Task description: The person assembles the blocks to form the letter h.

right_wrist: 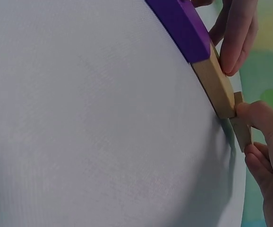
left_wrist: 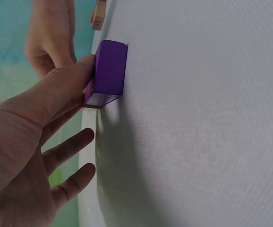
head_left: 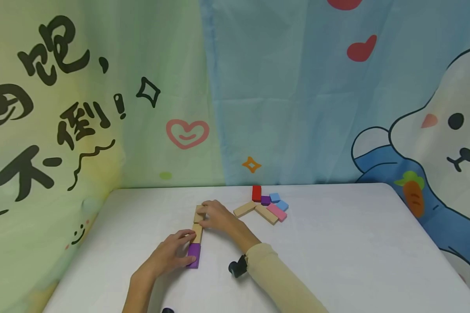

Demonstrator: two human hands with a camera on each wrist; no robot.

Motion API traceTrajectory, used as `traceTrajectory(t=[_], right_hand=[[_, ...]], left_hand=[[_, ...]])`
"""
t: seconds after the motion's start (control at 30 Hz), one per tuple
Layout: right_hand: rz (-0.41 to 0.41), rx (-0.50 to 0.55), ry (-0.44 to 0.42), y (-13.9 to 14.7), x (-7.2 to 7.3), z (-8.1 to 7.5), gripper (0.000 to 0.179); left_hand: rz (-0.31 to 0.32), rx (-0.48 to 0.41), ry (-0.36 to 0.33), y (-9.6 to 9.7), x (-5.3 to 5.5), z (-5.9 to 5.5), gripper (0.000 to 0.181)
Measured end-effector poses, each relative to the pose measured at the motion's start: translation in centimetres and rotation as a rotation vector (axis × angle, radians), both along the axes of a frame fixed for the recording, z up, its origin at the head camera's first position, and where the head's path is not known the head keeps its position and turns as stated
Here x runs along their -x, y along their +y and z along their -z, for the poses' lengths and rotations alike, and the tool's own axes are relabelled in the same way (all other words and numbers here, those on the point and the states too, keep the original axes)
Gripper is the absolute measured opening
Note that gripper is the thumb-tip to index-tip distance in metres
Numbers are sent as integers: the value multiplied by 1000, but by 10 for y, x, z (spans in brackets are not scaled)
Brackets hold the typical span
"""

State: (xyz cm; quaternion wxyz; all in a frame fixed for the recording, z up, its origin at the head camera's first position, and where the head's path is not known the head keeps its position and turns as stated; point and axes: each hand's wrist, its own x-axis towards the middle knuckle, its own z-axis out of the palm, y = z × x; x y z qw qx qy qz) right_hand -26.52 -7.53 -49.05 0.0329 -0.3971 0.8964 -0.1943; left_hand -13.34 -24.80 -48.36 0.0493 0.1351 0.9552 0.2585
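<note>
A purple block (head_left: 195,251), a plain wooden block (head_left: 197,238) and a second plain wooden block (head_left: 197,217) form a row running away from me on the white table. My left hand (head_left: 166,254) lies at the near part of the row. Its thumb touches the purple block and a fingertip touches the middle wooden block, while the other fingers stay spread in the left wrist view. At the far end, my right hand (head_left: 219,217) pinches the last wooden block (right_wrist: 241,132) between thumb and fingers. That block sits slightly askew to its neighbour in the right wrist view.
Right of the row, toward the back edge, lies a cluster: a red block (head_left: 256,193), a small purple block (head_left: 265,200), light blue blocks (head_left: 282,205), a pink block (head_left: 276,212) and wooden blocks (head_left: 266,214). A printed curtain (head_left: 282,130) hangs behind the table (head_left: 356,252).
</note>
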Motion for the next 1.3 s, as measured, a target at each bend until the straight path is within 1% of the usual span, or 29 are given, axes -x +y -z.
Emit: traceTrajectory(t=[0.17,0.3,0.43,0.57,0.63,0.7,0.8,0.87,0.9,1.0,1.1,1.23,1.3], right_hand=[[12,25,-57,2,2,4,32],[16,11,-99,2,1,4,31],[7,-6,-94,2,1,4,28],[-12,22,-111,3,1,4,25],[-11,27,-134,3,1,3,24],[-11,23,-137,3,1,1,26],[-10,0,-109,2,1,0,27],[-19,-7,-87,2,0,-1,28],[-15,-9,-95,2,0,-1,28],[-7,-12,-127,3,-2,-2,29],[11,-2,-177,4,-4,-2,29],[11,10,-176,5,-4,0,28],[6,15,-170,5,-4,2,28]], left_hand=[[-2,-5,-12,1,0,1,62],[-10,-7,-23,2,-1,-1,62],[-9,-12,-30,2,-2,-2,61],[-8,-19,-32,3,-3,-5,60],[0,-20,-26,3,-3,-6,59],[12,-25,-16,2,-3,-6,58],[27,-34,-6,1,-2,-5,57],[25,-40,-9,0,0,-4,57],[24,-41,-12,0,0,-4,57],[12,-29,-22,0,1,-3,57],[12,3,4,1,1,-3,56],[29,70,45,1,3,-5,58],[42,96,31,1,4,-6,62]])
